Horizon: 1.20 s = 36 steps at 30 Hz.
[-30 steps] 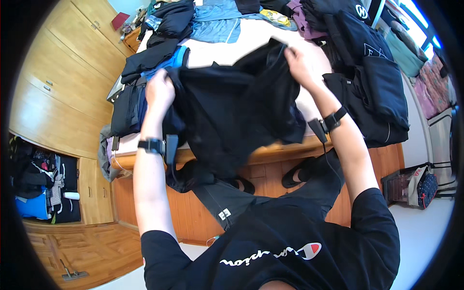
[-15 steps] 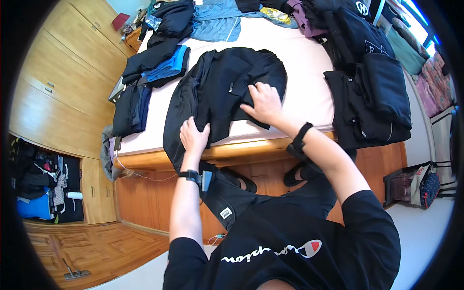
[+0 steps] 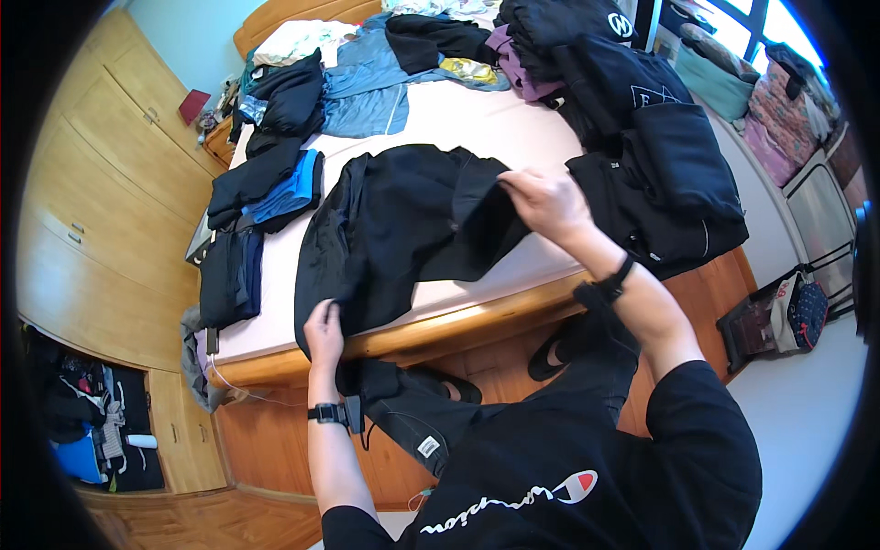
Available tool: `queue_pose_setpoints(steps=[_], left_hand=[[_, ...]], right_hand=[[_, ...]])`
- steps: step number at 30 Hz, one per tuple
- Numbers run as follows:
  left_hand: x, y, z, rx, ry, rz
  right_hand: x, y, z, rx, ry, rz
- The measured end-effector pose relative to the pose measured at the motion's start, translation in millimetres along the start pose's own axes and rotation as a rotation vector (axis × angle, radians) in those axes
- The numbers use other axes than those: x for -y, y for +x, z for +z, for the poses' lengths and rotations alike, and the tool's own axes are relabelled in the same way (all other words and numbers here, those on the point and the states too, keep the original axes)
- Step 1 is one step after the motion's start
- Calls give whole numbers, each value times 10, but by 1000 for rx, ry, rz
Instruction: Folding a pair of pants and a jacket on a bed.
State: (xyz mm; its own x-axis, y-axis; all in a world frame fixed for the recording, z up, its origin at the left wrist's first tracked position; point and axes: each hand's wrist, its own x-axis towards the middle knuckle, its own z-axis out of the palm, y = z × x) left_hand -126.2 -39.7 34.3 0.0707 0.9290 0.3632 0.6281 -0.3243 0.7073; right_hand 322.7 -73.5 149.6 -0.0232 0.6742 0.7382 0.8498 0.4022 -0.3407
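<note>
A black jacket (image 3: 394,211) lies spread over the pink-white sheet, with a shinier strip along its left side. My right hand (image 3: 550,203) pinches a piece of it at the right and holds that part raised off the bed, so the cloth slopes down from my fingers. At the near left, my left hand (image 3: 323,337) is closed on the jacket's lower edge, which hangs over the wooden bed frame. The tips of the left fingers are partly hidden and a little blurred.
Folded dark clothes (image 3: 229,280) and a blue folded piece (image 3: 291,194) line the bed's left side. A tall stack of black clothes (image 3: 683,165) stands on the right. Blue clothes (image 3: 367,105) lie farther back. The wooden bed edge (image 3: 449,321) runs before my legs.
My right hand has gone from resting on the jacket to lifting its right part up and rightward. The left hand has slid left and nearer to me. The whole view has shifted slightly.
</note>
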Motion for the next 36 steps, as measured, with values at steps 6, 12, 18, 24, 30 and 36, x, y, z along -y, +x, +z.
queue_pose_setpoints(steps=[6,12,18,24,30,36], left_hand=[[-605,68,62,-310,-163,40],[-459,-410,441,152,261,267],[-575,-883,596,234,100,-341],[-475,-1082,916,94,-761,-913],[-360,-1020,1013,-287,-854,-700],[-358,-1050,1114,-175,-891,-811]], right_hand=[[-182,-719,-635,82,-278,-332],[-338,-1660,-83,447,-269,58],[-80,-1871,113,445,-177,437],[143,-2078,416,256,827,1181],[214,-1979,437,-111,1332,1445],[396,-1785,466,-217,1377,1583]])
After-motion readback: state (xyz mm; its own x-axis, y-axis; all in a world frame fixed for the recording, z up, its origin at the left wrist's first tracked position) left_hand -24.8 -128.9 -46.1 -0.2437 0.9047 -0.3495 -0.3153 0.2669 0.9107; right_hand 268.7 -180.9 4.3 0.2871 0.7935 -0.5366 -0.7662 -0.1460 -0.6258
